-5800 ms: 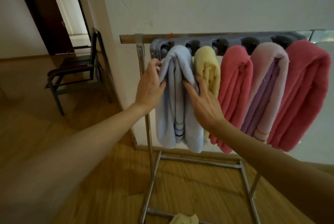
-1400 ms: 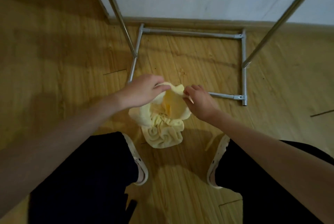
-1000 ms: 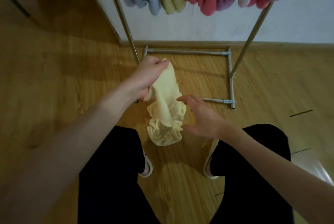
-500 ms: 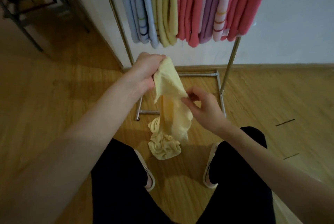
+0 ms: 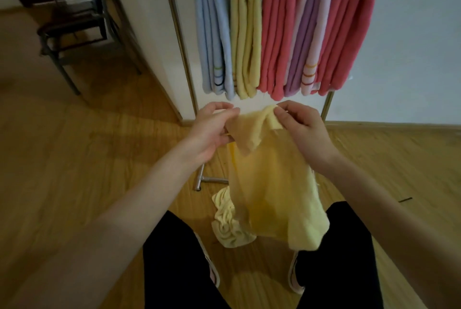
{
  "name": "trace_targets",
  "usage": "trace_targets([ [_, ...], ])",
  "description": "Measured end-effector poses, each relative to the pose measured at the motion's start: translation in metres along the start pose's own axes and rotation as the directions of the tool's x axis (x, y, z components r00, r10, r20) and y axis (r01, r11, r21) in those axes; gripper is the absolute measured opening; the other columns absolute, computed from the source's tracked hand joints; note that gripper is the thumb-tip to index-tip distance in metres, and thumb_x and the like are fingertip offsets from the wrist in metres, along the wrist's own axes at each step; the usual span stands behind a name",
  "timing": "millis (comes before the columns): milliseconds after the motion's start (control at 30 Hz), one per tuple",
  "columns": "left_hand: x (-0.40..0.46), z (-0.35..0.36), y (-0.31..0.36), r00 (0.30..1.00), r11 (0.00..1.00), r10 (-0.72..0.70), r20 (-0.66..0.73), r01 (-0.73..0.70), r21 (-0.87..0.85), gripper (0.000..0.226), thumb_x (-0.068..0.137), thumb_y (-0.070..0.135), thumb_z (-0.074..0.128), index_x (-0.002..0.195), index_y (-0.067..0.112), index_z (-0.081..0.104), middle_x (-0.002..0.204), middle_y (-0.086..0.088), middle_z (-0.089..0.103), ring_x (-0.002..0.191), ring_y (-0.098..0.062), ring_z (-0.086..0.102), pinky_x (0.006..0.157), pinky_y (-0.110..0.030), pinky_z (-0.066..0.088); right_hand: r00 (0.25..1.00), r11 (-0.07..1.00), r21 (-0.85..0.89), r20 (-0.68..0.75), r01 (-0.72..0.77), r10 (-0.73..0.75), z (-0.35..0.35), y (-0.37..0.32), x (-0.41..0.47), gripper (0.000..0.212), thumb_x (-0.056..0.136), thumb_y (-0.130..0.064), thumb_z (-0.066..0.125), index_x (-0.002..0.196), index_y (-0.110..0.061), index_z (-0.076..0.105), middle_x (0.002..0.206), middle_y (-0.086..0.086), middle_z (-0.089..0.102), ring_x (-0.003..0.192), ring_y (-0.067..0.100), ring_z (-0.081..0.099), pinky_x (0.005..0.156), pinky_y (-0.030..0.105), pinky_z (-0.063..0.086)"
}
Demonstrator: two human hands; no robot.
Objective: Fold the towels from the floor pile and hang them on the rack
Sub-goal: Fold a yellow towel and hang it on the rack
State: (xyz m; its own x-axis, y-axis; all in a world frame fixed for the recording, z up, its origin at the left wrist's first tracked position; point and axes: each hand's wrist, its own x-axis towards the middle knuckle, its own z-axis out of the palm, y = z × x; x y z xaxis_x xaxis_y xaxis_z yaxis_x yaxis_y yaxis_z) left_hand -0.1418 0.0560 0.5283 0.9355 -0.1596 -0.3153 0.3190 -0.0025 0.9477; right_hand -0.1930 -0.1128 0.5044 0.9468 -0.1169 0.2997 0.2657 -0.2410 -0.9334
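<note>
Both hands, left hand point(image 5: 212, 129) and right hand point(image 5: 303, 129), pinch the yellow towel's point(image 5: 272, 191) top edge, fingers clamped; rack point(image 5: 178, 41) holds five folded towels.

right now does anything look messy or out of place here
Only the yellow towel: both hands, left hand and right hand, pinch its top edge, and its lower end lies crumpled on the floor. The five hung towels look folded and hang side by side.

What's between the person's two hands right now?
In the head view, the top edge of a yellow towel spans between the left hand and right hand; both pinch it, and the rest hangs toward the floor.
</note>
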Motion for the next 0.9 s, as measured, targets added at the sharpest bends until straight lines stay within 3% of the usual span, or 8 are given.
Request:
trace_targets([
  [67,-0.009,-0.008,0.001,0.991,0.998,0.055,0.125,-0.056,0.01,0.029,0.087,0.009,0.065,0.115,0.004,0.061,0.105,-0.011,0.068,0.097,-0.024,0.067,0.084,-0.039,0.057,0.999,0.999,0.025,-0.016,-0.03,0.03,0.001,-0.004,0.003,0.024,0.098,-0.014,0.049,0.081,-0.002,0.061,0.065,-0.003,0.049,0.065,0.008,0.045,0.065,0.023,0.037],
  [200,-0.023,-0.021,-0.003,0.929,0.922,0.233,0.286,-0.305,0.238,0.039,0.075,-0.001,0.074,0.112,0.01,0.064,0.111,-0.006,0.066,0.1,-0.017,0.066,0.085,-0.028,0.056,0.998,0.998,0.014,-0.017,-0.058,0.058,0.005,-0.011,0.006,0.027,0.097,-0.013,0.05,0.073,-0.017,0.061,0.055,-0.019,0.049,0.058,-0.001,0.044,0.059,0.013,0.037],
  [333,-0.026,-0.025,-0.016,0.825,0.635,0.437,0.358,-0.565,0.527,0.055,0.069,0.001,0.079,0.117,0.019,0.059,0.114,-0.003,0.055,0.1,-0.01,0.056,0.079,-0.013,0.049,0.996,0.996,0.02,-0.018,-0.084,0.085,0.006,-0.015,0.006,0.027,0.097,-0.013,0.05,0.073,-0.019,0.062,0.053,-0.02,0.051,0.057,-0.004,0.045,0.058,0.01,0.037],
  [433,-0.026,-0.026,-0.022,0.715,0.348,0.584,0.384,-0.648,0.677,0.047,0.074,0.003,0.074,0.117,0.014,0.059,0.104,0.003,0.048,0.088,0.001,0.045,0.075,-0.004,0.039,0.994,0.993,0.023,0.001,-0.114,0.114,0.006,-0.019,0.006,0.027,0.097,-0.015,0.051,0.072,-0.019,0.063,0.055,-0.019,0.052,0.058,-0.001,0.047,0.059,0.013,0.039],
  [533,-0.026,-0.029,-0.019,0.635,0.236,0.656,0.408,-0.686,0.688,0.028,0.082,0.009,0.069,0.11,0.011,0.063,0.096,0.004,0.049,0.082,0.001,0.044,0.072,-0.009,0.038,0.99,0.991,0.015,0.035,-0.135,0.134,0.005,-0.022,0.005,0.027,0.096,-0.017,0.052,0.073,-0.018,0.064,0.06,-0.011,0.053,0.062,0.004,0.048,0.061,0.017,0.04],
  [667,-0.026,-0.035,-0.008,0.615,0.239,0.668,0.419,-0.711,0.661,0.014,0.089,0.012,0.061,0.102,0.008,0.066,0.09,-0.001,0.054,0.074,-0.006,0.048,0.066,-0.013,0.038,0.983,0.984,0.022,0.057,-0.177,0.175,0.001,-0.023,0.005,0.023,0.096,-0.018,0.053,0.078,-0.012,0.067,0.069,0.001,0.054,0.069,0.013,0.049,0.067,0.025,0.04],
  [800,-0.025,-0.038,-0.001,0.647,0.307,0.587,0.488,-0.735,0.605,0.015,0.096,0.016,0.05,0.087,0.009,0.058,0.093,-0.003,0.047,0.078,-0.007,0.046,0.068,-0.013,0.036,0.963,0.975,-0.042,0.155,-0.216,0.22,-0.003,-0.025,0.003,0.032,0.095,-0.033,0.055,0.081,-0.007,0.067,0.067,0.0,0.057,0.064,0.006,0.053,0.066,0.021,0.043],
  [900,-0.027,-0.04,0.004,0.752,0.578,0.486,0.445,-0.659,0.481,0.023,0.099,0.015,0.043,0.09,0.002,0.06,0.095,0.0,0.05,0.085,-0.004,0.049,0.077,-0.015,0.039,0.952,0.979,-0.14,0.248,-0.147,0.178,-0.008,-0.024,0.0,0.07,0.086,-0.063,0.047,0.092,0.005,0.064,0.074,0.02,0.057,0.068,0.02,0.053,0.07,0.032,0.042],
])
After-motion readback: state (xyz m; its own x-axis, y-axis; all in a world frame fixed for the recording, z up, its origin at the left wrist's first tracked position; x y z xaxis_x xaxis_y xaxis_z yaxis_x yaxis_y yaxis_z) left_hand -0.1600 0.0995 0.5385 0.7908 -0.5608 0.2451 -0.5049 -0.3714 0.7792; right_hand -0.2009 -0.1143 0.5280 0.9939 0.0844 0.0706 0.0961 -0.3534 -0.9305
